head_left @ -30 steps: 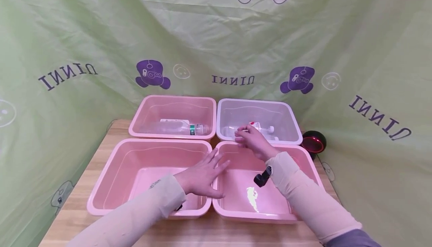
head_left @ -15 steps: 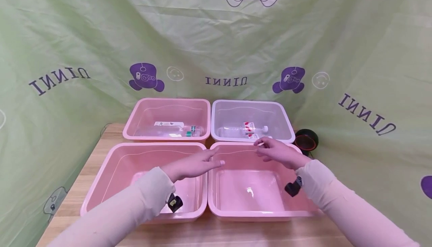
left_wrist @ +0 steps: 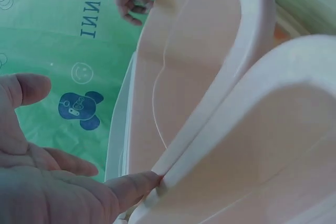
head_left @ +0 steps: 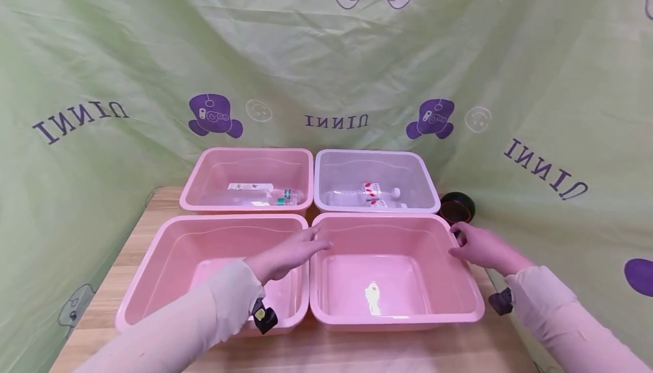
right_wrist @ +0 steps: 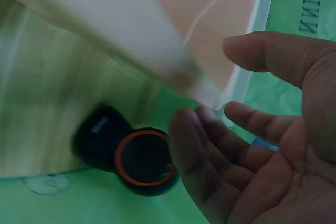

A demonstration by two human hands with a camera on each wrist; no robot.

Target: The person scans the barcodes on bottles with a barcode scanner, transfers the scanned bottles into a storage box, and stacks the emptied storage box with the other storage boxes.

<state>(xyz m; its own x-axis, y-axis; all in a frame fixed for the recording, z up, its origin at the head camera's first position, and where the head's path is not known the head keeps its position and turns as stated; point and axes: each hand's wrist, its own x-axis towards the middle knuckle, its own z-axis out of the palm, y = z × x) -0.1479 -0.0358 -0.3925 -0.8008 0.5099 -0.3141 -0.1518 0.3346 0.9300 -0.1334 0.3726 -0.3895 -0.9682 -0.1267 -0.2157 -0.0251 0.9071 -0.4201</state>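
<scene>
Fingers extended, my left hand (head_left: 284,255) lies over the adjoining rims of the front left pink basin (head_left: 240,218) and the front right pink basin (head_left: 397,320). In the left wrist view, one fingertip (left_wrist: 152,178) is right at the seam between these rims. My right hand (head_left: 482,247) reaches the right side of the front right basin near its far corner. The right wrist view has that hand's thumb (right_wrist: 252,51) spread from loosely bent fingers, with the rim between thumb and fingers. Neither hand holds anything loose.
Clear plastic bottles (head_left: 250,196) lie in the back left pink basin (head_left: 189,189). The back right pale basin (head_left: 377,152) has bottles with red-and-white labels (head_left: 372,191). A black round device (head_left: 457,207) stands behind the right hand on the wooden table (head_left: 138,231). Green cloth (head_left: 285,50) hangs behind.
My right hand has moved from over the far rim of the front right basin to its right side. The left hand has shifted slightly left, staying near the middle rims.
</scene>
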